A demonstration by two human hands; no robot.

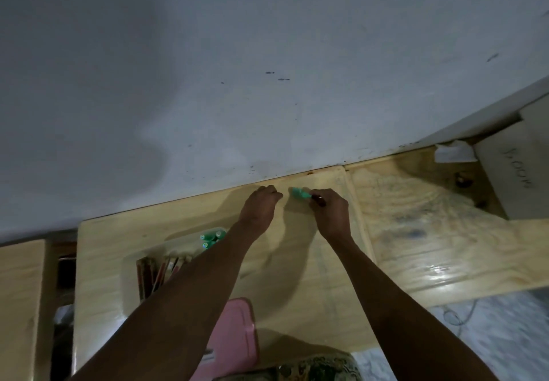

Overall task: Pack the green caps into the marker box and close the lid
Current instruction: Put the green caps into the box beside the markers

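My right hand [329, 212] pinches a green cap [300, 193] at the far edge of the wooden table [297, 276], close to the wall. My left hand [261, 206] rests beside it with fingers curled in; I cannot see anything in it. Nearer me on the left lies the marker box [178, 250], open, with several green caps [212, 238] showing at its far end and dark red and white markers [154, 273] at the near end. My left forearm hides part of the box.
A grey wall [237, 68] rises straight behind the table. A second wooden surface [430, 226] adjoins on the right, with a white box [517, 172] and crumpled paper [453, 151]. A pink stool [234, 339] stands below the table's near edge.
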